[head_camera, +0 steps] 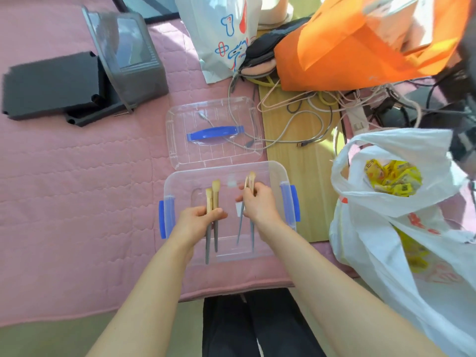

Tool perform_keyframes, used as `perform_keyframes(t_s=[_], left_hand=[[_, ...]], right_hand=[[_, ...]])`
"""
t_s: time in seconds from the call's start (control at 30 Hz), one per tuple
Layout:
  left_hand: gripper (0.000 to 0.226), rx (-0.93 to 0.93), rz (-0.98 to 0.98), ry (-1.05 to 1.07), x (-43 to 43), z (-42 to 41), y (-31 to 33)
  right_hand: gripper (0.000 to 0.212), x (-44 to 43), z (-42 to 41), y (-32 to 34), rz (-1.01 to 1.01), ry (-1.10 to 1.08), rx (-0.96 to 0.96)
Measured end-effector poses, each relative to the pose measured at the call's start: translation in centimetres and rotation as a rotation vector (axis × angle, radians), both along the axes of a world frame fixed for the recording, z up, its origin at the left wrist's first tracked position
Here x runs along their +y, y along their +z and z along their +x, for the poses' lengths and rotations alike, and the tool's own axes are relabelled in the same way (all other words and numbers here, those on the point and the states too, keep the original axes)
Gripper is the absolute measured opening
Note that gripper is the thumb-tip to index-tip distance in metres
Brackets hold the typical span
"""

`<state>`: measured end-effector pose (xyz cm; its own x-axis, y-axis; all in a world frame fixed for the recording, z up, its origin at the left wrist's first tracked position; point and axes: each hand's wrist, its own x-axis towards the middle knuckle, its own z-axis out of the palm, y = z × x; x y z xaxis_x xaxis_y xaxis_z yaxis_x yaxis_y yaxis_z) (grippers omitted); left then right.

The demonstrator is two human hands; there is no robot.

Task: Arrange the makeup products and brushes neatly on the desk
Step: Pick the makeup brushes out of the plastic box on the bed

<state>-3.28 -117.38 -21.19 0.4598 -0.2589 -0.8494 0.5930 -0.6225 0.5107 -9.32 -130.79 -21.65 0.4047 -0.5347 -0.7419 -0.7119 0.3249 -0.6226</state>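
Note:
A clear plastic box point(275, 171) with blue side latches sits on the pink quilted cover in front of me. Above it my left hand point(198, 219) grips two makeup brushes point(215, 191) with pale bristles and grey handles, bristles pointing away from me. My right hand point(257, 204) grips two more such brushes point(251, 179) the same way, their grey handles hanging below my palm. Both hands hover over the box's inside. The box's clear lid point(177, 132) with a blue handle lies just beyond the box.
Black foam blocks point(51, 83) and a grey case point(128, 57) lie at the far left. A white printed bag point(219, 34), an orange bag point(360, 42) and tangled cables point(322, 104) crowd the far right. A white plastic bag point(386, 228) with yellow packets stands right of the box.

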Motion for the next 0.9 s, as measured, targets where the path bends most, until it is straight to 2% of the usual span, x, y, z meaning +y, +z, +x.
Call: perform_keyframes(t_s=[0.33, 0.7, 0.9], left_hand=[[0.022, 0.063, -0.233, 0.329, 2.2, -4.9, 11.0], [0.023, -0.019, -0.337, 0.596, 6.7, -13.1, 22.2], [0.022, -0.034, -0.379, 0.848, 9.4, -18.6, 26.0]], right_hand=[[0.021, -0.2, -3.6, 13.8, 0.472, 0.053, -0.2], [0.024, 3.5, -9.1, 23.2, 0.568, 0.359, -0.21], [0.022, 6.1, -11.6, 26.4, 0.591, 0.509, -0.181]])
